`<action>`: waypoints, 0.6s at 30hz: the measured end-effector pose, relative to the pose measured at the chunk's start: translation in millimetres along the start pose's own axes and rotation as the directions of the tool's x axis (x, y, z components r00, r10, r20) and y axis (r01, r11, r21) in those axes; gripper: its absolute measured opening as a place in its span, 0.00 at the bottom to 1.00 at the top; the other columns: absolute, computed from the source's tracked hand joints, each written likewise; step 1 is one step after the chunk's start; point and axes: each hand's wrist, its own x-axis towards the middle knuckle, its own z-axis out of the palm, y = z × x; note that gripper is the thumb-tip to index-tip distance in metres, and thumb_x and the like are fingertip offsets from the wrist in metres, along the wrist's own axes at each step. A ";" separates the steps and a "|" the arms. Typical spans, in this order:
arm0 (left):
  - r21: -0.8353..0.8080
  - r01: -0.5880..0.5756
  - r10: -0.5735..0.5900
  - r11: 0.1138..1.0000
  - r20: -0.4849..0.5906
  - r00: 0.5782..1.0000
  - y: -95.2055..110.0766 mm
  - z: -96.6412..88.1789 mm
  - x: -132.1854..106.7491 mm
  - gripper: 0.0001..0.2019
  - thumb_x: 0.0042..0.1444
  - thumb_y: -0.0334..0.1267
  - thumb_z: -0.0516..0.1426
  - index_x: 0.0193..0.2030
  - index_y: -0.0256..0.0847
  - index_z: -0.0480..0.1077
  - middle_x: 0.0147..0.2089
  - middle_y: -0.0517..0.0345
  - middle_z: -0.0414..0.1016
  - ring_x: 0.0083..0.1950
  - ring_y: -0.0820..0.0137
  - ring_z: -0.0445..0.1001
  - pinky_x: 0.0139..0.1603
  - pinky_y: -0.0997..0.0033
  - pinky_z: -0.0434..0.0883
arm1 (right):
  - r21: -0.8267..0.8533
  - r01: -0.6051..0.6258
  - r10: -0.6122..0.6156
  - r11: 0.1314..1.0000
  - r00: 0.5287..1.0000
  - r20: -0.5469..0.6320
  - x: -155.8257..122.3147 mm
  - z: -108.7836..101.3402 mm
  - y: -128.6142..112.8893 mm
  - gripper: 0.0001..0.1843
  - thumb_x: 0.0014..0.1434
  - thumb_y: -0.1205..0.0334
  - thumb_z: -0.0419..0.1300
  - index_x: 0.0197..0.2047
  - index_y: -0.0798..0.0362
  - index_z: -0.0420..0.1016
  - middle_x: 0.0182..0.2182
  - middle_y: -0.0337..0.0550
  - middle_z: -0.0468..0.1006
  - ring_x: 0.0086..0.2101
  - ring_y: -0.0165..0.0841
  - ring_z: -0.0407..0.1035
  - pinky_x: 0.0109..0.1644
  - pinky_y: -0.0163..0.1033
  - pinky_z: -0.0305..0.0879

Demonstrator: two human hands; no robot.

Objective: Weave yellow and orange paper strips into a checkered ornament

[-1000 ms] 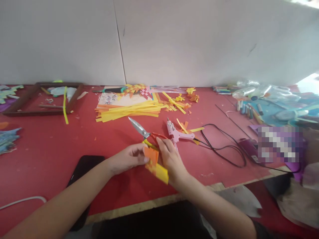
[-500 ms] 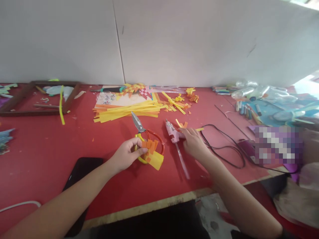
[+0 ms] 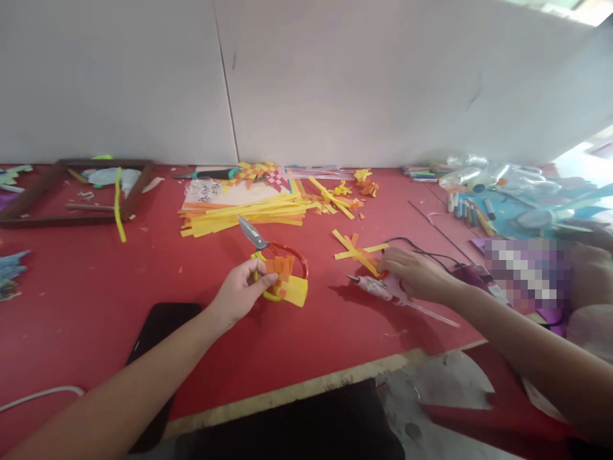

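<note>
My left hand (image 3: pixel 246 284) pinches a woven piece of orange and yellow paper strips (image 3: pixel 290 284) between thumb and fingers. Right behind that piece are scissors (image 3: pixel 255 235) with a yellow and a red handle, blades apart; the yellow handle meets my fingers, and whether they also grip it is unclear. My right hand (image 3: pixel 414 271) is closed around the handle of a pink hot glue gun (image 3: pixel 378 287), its nozzle pointing left and a clear glue stick trailing out its back. Crossed yellow and orange paper strips (image 3: pixel 357 249) lie just beyond the nozzle.
A pile of yellow strips (image 3: pixel 244 214) lies near the wall. Folded paper pieces (image 3: pixel 366 188) are beside it. At left are a brown frame (image 3: pixel 62 222) and a black phone (image 3: pixel 163 319). Plastic bottles (image 3: pixel 502 176), a black cord (image 3: pixel 426 249) and another person's arm (image 3: pixel 594 275) are at right.
My right hand has moved right with the glue gun, turning its nozzle from pointing away to pointing left. The crossed strips are now uncovered. My left hand and the scissors have shifted slightly left.
</note>
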 end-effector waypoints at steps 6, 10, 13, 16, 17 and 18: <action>0.029 -0.007 0.008 1.000 -0.031 0.999 3.6 1.5 0.7 0.21 0.50 0.52 0.68 0.29 0.40 0.64 0.28 0.64 0.69 0.29 0.74 0.68 0.31 0.75 0.66 | -0.031 0.069 -0.067 0.997 0.996 0.055 17.8 7.1 24.0 0.20 0.51 0.77 0.53 0.42 0.49 0.76 0.42 0.48 0.81 0.42 0.39 0.74 0.47 0.44 0.68; 0.046 -0.026 0.028 0.999 -0.043 0.999 7.2 3.6 1.5 0.22 0.49 0.54 0.67 0.28 0.41 0.63 0.28 0.65 0.67 0.28 0.74 0.67 0.30 0.75 0.65 | -0.089 0.091 -0.088 0.992 0.995 0.043 40.3 6.4 49.8 0.17 0.58 0.75 0.51 0.43 0.51 0.77 0.46 0.52 0.81 0.45 0.41 0.74 0.50 0.47 0.69; 0.068 -0.040 0.044 0.997 -0.058 0.997 4.9 3.5 2.6 0.21 0.50 0.54 0.66 0.30 0.41 0.63 0.28 0.65 0.66 0.28 0.74 0.66 0.31 0.74 0.64 | -0.122 0.128 -0.122 0.984 0.991 0.054 51.0 2.1 63.4 0.17 0.63 0.72 0.49 0.44 0.51 0.78 0.47 0.52 0.81 0.49 0.41 0.73 0.53 0.48 0.68; 0.099 -0.041 0.048 0.994 -0.066 0.997 -0.3 1.9 3.6 0.20 0.51 0.53 0.66 0.31 0.41 0.64 0.28 0.65 0.66 0.28 0.73 0.65 0.31 0.73 0.64 | -0.139 0.172 -0.162 0.975 0.984 0.081 49.3 0.3 67.6 0.17 0.66 0.70 0.49 0.45 0.49 0.79 0.49 0.51 0.81 0.54 0.42 0.71 0.59 0.52 0.66; 0.109 -0.041 0.048 0.993 -0.064 0.997 -1.8 1.4 3.8 0.19 0.52 0.53 0.65 0.31 0.41 0.65 0.28 0.65 0.66 0.28 0.73 0.65 0.31 0.73 0.64 | -0.141 0.182 -0.170 0.973 0.981 0.090 45.6 0.3 67.8 0.17 0.67 0.70 0.49 0.46 0.49 0.79 0.50 0.50 0.81 0.56 0.43 0.70 0.60 0.53 0.65; 0.118 -0.042 0.049 0.992 -0.059 0.997 -2.9 1.1 3.9 0.19 0.53 0.53 0.65 0.32 0.41 0.65 0.28 0.64 0.66 0.28 0.72 0.66 0.32 0.72 0.64 | -0.148 0.190 -0.176 0.971 0.979 0.098 40.7 0.5 68.0 0.18 0.66 0.70 0.49 0.47 0.48 0.80 0.51 0.50 0.80 0.57 0.44 0.69 0.61 0.54 0.64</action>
